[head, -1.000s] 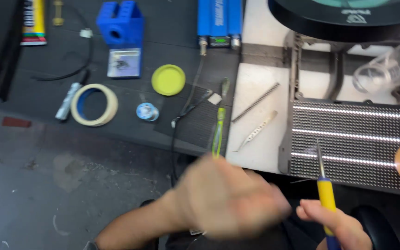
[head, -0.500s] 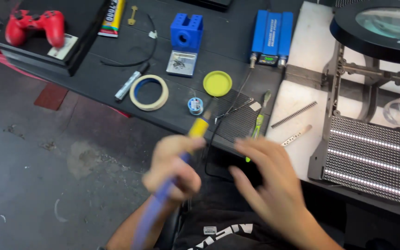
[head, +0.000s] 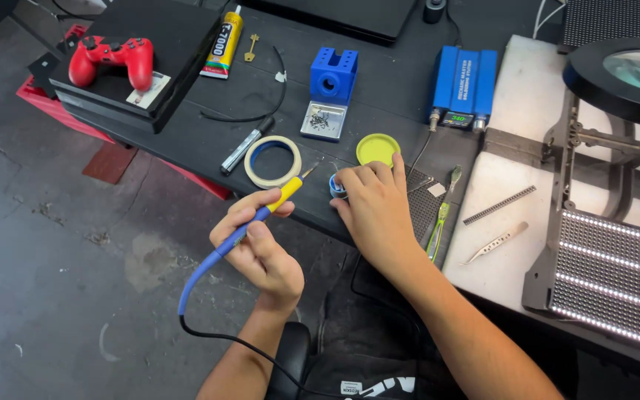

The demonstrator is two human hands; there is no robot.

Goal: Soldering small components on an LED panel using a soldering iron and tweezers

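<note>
Workshop corner, grey floor [head: 53, 296], black bench [head: 209, 133].
Concrete stained and scuffed, pale marks scattered. Dark benchtop running slantwise from upper left toward the right, a red crate [head: 46, 104] tucked under its left end. Beside it on the right a white slab [head: 512, 222], worn and smudged. Even light from above, soft shadows, glare on the lamp lens [head: 638, 70] at upper right.
</note>
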